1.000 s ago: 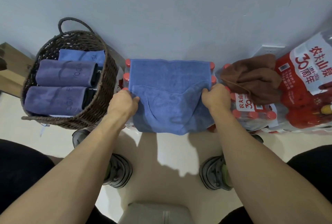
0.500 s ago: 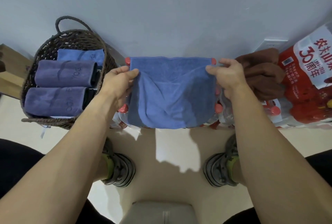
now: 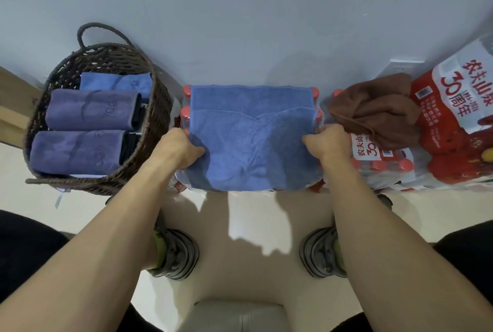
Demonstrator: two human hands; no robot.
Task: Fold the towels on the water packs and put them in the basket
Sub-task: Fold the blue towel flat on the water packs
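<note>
At far left, the wicker basket (image 3: 149, 129) holds rolled purple towels (image 3: 88, 110) embossed "YOGA". The left hand (image 3: 177, 149) and right hand (image 3: 329, 143) each grip a side edge of the blue towel (image 3: 250, 139), which hides most of its water pack (image 3: 186, 102). Rightward, a brown towel (image 3: 373, 107) covers packs (image 3: 458, 107) printed "30", their edges cut off.

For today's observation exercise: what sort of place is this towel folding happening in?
Probably a home storeroom or spare corner: shrink-wrapped water packs stacked on the floor against a bare wall, beside a woven basket of rolled towels.
</note>
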